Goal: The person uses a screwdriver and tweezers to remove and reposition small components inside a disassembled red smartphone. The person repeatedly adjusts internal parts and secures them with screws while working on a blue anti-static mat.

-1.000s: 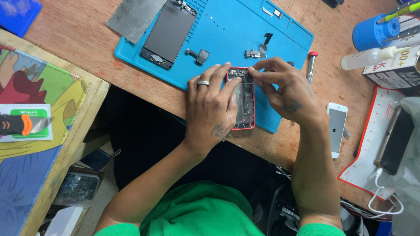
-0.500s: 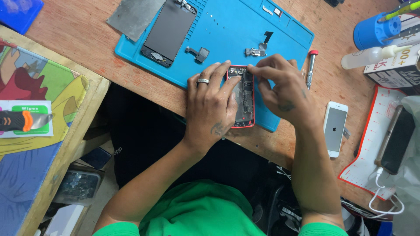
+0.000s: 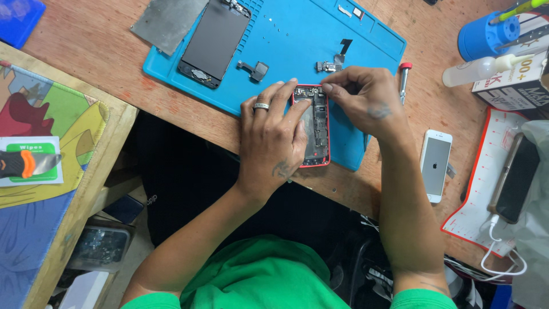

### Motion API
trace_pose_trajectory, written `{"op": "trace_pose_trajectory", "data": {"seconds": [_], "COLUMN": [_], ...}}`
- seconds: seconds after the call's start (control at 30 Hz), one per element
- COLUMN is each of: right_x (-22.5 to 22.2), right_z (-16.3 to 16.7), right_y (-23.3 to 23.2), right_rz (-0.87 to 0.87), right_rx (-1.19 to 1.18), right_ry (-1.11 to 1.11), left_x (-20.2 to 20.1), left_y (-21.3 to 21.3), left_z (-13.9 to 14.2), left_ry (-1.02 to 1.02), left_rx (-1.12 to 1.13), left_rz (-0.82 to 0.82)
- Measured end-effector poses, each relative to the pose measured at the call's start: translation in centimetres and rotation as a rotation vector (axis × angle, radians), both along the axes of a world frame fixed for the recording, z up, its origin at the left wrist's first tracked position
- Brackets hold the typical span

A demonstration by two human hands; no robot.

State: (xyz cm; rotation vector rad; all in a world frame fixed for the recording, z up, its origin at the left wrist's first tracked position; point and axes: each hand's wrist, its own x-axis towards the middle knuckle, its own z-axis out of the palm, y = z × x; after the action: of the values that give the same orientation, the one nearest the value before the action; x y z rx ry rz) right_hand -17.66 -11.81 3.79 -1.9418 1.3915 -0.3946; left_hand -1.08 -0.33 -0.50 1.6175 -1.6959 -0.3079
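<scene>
An opened red phone body (image 3: 317,127) with its circuitry showing lies on the near edge of a blue repair mat (image 3: 297,40). My left hand (image 3: 271,140), wearing a ring, lies flat over the phone's left side and holds it down. My right hand (image 3: 361,98) pinches its fingertips together at the phone's top right corner; whether anything is between them is hidden. A detached black phone screen (image 3: 214,40) lies on the mat's far left, with small loose parts (image 3: 256,70) near it.
A red-tipped screwdriver (image 3: 404,80) lies right of the mat. A white phone (image 3: 436,165) rests on the wooden bench, beside a red-edged white mat (image 3: 486,189) with a dark phone (image 3: 517,180). A blue tool holder (image 3: 485,35), a squeeze bottle (image 3: 474,71) and a grey sheet (image 3: 166,20) stand at the back.
My right hand's fingertips have shifted slightly toward the phone's top corner. My left hand stays pressed on the phone.
</scene>
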Motion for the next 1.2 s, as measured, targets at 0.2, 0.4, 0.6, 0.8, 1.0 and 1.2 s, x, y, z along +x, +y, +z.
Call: {"op": "trace_pose_trajectory", "data": {"seconds": [0.2, 0.4, 0.6, 0.8, 1.0, 1.2], "right_x": [-0.2, 0.1, 0.5, -0.4, -1.5, -2.0], "right_z": [0.3, 0.8, 1.1, 0.7, 0.0, 0.1], "right_y": [-1.1, -1.0, -0.5, 0.3, 0.3, 0.4], "right_rz": [0.064, 0.075, 0.062, 0.06, 0.141, 0.138], "right_rx": [0.07, 0.061, 0.024, 0.073, 0.13, 0.351], "right_ry": [-0.031, 0.045, 0.075, -0.04, -0.206, -0.502], "left_x": [0.1, 0.2, 0.2, 0.3, 0.4, 0.6], "left_y": [0.0, 0.1, 0.0, 0.1, 0.3, 0.8], "left_z": [0.1, 0.1, 0.4, 0.6, 0.2, 0.2], "left_ry": [-0.002, -0.007, -0.015, 0.096, 0.152, 0.454], "left_rx": [0.0, 0.004, -0.005, 0.091, -0.082, -0.034], "left_rz": [-0.001, -0.002, 0.006, 0.09, 0.085, 0.024]}}
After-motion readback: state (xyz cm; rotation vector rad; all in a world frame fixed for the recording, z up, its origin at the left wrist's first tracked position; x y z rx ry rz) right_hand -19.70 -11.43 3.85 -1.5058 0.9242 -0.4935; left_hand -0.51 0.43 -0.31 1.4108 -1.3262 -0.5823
